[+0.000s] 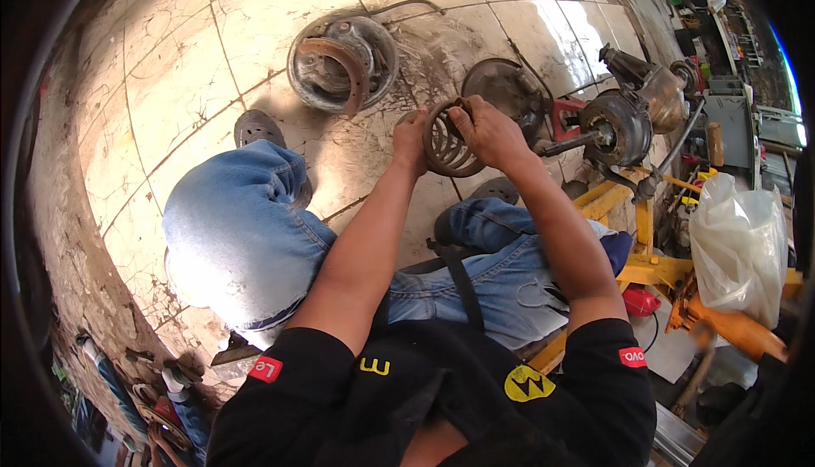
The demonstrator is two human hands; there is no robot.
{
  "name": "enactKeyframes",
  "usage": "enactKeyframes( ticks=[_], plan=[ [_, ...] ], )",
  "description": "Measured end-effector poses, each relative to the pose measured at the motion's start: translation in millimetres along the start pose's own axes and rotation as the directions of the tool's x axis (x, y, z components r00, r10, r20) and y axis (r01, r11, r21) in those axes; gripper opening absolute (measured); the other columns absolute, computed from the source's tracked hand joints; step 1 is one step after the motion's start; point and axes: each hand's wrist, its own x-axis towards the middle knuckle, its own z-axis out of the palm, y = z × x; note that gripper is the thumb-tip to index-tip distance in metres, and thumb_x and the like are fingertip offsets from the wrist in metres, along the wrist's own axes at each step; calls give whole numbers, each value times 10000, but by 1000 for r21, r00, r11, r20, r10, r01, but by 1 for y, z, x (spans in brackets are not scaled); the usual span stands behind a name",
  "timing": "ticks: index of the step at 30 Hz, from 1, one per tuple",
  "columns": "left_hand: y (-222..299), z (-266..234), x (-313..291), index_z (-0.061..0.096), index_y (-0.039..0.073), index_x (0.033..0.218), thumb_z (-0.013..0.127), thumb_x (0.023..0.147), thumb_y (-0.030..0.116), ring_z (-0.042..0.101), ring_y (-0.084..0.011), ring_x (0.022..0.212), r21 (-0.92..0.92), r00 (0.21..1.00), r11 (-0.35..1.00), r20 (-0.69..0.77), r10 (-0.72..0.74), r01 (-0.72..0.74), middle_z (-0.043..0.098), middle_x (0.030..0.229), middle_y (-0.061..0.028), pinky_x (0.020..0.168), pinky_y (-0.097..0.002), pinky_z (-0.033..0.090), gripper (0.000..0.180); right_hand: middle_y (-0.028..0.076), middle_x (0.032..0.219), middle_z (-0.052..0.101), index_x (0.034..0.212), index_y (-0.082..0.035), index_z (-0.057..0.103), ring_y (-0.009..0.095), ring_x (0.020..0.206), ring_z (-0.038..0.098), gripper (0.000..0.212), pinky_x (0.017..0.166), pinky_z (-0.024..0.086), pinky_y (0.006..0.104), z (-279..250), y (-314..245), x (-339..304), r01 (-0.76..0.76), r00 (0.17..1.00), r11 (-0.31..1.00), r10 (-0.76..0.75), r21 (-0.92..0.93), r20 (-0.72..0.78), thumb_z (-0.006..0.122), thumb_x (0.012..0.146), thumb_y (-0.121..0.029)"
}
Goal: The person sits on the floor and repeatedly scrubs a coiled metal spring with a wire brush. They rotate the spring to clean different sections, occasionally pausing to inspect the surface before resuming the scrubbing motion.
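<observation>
I have both hands gripping a dark, rust-brown metal coil spring [450, 151] at upper centre: left hand [411, 142] on its left side, right hand [494, 133] on its right. If bare fingers slip on the rounded coils, it could fall onto the cracked cream floor tiles [182, 72] and roll.

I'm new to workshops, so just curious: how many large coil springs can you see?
1: the coil spring, held between the left hand and the right hand. Others may be hidden.
</observation>
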Motion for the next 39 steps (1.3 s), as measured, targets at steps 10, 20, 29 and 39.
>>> enactKeyframes(
  ticks=[10,20,29,39],
  plan=[
    [-3,-6,22,675,15,938,567,974,365,511,-126,557,107,998,994,-65,-3,10,563,676,-16,496,-302,413,368,274,1293,519,1384,18,372,438,1198,503,728,975,432,467,35,-1,-6,121,899,879,-294,-462,-324,489,930,-538],
    [-7,-12,24,691,23,883,560,973,387,507,-122,528,97,997,994,-50,55,-50,579,650,-29,485,-308,411,398,265,1386,453,1423,25,349,405,1290,437,683,1068,362,447,13,-8,-2,141,980,966,-167,-218,-109,449,973,-480],
    [-1,-4,23,666,30,1028,540,981,417,498,-117,596,226,999,974,-30,23,-16,570,722,-10,527,-305,423,409,250,1460,377,1425,2,349,421,1342,375,698,1093,322,489,16,0,8,134,982,976,-154,-173,-108,489,948,-487],
    [3,-2,19,657,35,1022,555,976,400,480,-132,571,228,997,974,-69,28,-11,552,699,-14,522,-313,417,382,272,1392,446,1426,17,331,409,1293,432,726,1066,354,467,0,-13,2,87,995,996,-86,13,-48,575,907,-427]
  ],
)
